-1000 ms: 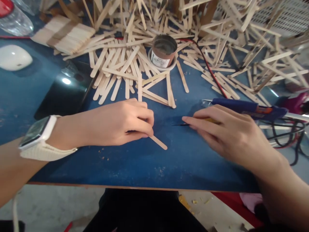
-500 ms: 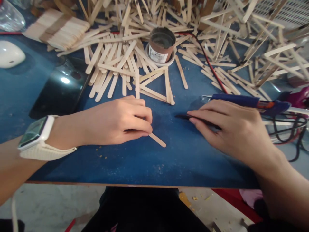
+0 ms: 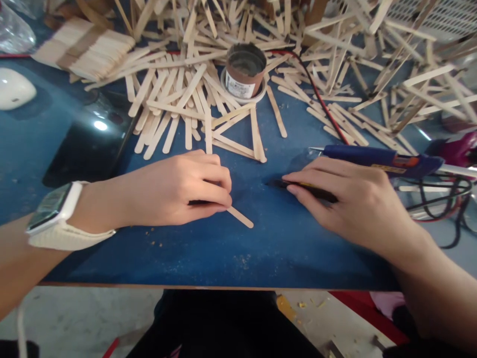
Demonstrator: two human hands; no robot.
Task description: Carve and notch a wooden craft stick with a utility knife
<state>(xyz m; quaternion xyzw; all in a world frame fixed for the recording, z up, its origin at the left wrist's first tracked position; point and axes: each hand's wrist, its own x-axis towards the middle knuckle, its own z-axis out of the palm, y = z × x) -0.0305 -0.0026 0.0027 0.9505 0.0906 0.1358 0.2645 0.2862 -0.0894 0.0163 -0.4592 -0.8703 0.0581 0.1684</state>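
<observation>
My left hand (image 3: 201,186), a watch on its wrist, is closed on a wooden craft stick (image 3: 241,217) low over the blue tabletop. One rounded end of the stick sticks out toward the lower right; the rest is under my fingers. In my right hand (image 3: 331,191), pinched between thumb and fingers, is a slim black and yellow tool that looks like a utility knife (image 3: 311,188). Its dark tip points left, apart from the stick. Just beyond the right hand lies a blue glue gun (image 3: 359,155). Glued sticks form a triangular frame (image 3: 257,134) beyond my left hand.
Loose craft sticks (image 3: 160,114) spread across the back, with a banded bundle (image 3: 84,47) at left. A small brown pot (image 3: 246,72) stands among them. A dark phone (image 3: 87,141) and a white mouse (image 3: 15,89) lie left. Black cables (image 3: 447,204) curl at right.
The whole view has shifted slightly left. My right hand has turned the tool a little, showing its yellow edge. The left hand keeps its grip on the stick.
</observation>
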